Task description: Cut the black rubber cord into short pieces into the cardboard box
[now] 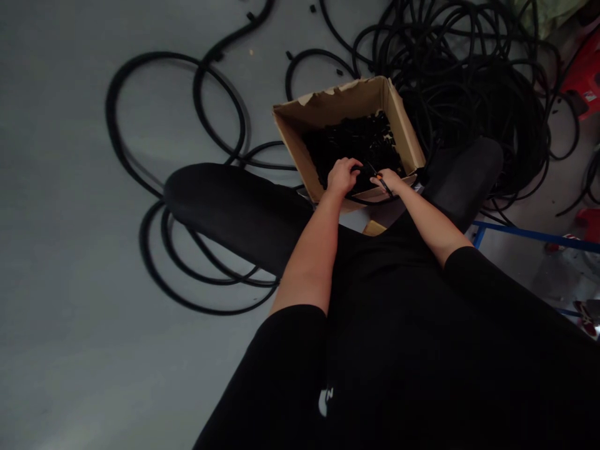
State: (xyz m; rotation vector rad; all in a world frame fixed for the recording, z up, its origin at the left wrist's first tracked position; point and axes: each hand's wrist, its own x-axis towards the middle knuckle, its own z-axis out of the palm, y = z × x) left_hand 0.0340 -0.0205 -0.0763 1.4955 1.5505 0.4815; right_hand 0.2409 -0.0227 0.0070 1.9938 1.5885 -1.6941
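Observation:
My left hand (343, 177) is over the near side of an open cardboard box (307, 164), its fingers curled around the end of a black hose (366, 201). The hose bends along the box's near edge below both hands. My right hand (390, 180) is closed on a pair of scissors (379, 177) with dark blades and a touch of orange at the handle. Its blades point toward the left hand's fingertips. Inside the box lies a heap of short black pieces (347, 140), too dark to make out singly.
A large tangle of black hose (469, 87) is piled right of the box. Loose hose loops (110, 112) lie on the grey floor at left, with small black bits (312, 9) scattered around. Red plastic stools (584, 81) and a blue metal bar (539, 235) are at right.

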